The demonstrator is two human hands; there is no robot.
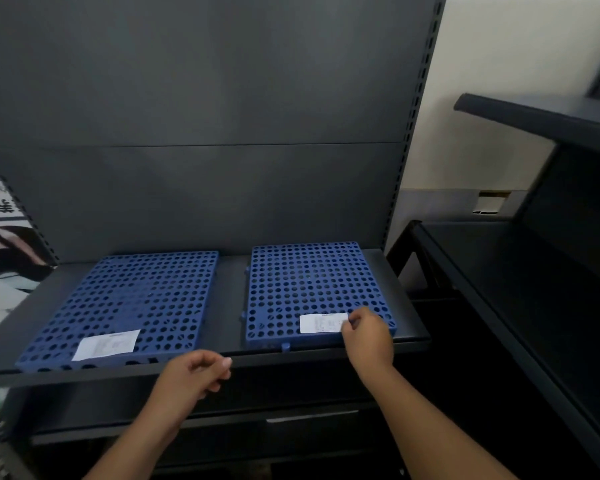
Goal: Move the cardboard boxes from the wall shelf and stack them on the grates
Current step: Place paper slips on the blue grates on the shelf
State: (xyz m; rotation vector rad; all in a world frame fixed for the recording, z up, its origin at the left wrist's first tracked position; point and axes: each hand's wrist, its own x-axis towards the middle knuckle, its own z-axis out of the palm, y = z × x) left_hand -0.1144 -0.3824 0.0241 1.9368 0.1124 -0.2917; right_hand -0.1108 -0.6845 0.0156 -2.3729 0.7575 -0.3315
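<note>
Two blue perforated grates lie side by side on a dark shelf (229,289): the left grate (129,303) and the right grate (312,285). Each carries a white paper label near its front edge, the left label (106,344) and the right label (321,322). My right hand (368,334) rests on the right grate's front right corner, its fingers pinching the right end of that label. My left hand (194,375) hovers in front of the shelf edge, loosely curled, holding nothing. No cardboard boxes are in view.
A dark back panel (205,133) rises behind the shelf, with a slotted upright (409,133) at its right. Another dark shelving unit (541,244) stands to the right. A printed poster (4,237) hangs at the left. Lower shelves sit under the grates.
</note>
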